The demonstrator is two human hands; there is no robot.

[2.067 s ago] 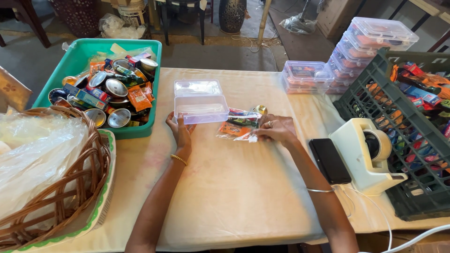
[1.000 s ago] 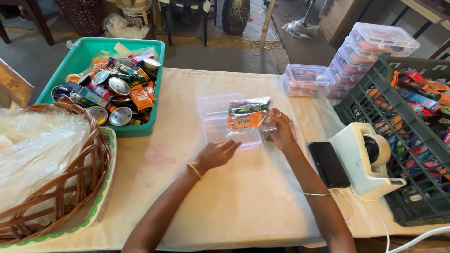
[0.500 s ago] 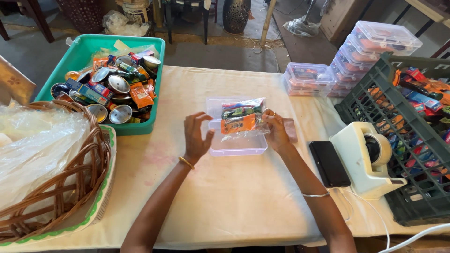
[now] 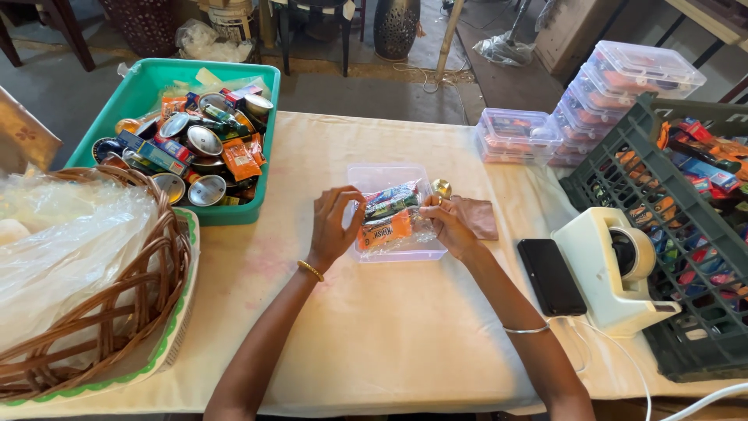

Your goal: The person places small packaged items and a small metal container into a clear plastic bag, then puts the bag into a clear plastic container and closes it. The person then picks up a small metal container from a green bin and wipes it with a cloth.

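A clear plastic box [image 4: 389, 178] lies open on the cloth-covered table [image 4: 374, 327] in front of me. A clear bag of colourful small packets [image 4: 388, 218] rests in the box's lower half. My left hand [image 4: 333, 226] grips the bag's left end with curled fingers. On the bag's right end sits my right hand [image 4: 446, 224], pinching the plastic. A small gold-coloured round piece [image 4: 442, 187] and a brown flat pouch [image 4: 475, 216] lie just right of the box.
A teal tub [image 4: 148, 78] of tins and packets stands at back left, a wicker basket [image 4: 101, 312] with plastic wrap at front left. Stacked filled clear boxes [image 4: 592, 86], a dark green crate [image 4: 686, 203], a white tape dispenser [image 4: 615, 265] and a black phone [image 4: 552, 276] stand right.
The box was pulled to the table's middle and opened flat. My right hand lifted the bag of packets and lowered it into the box; my left hand came onto the bag.
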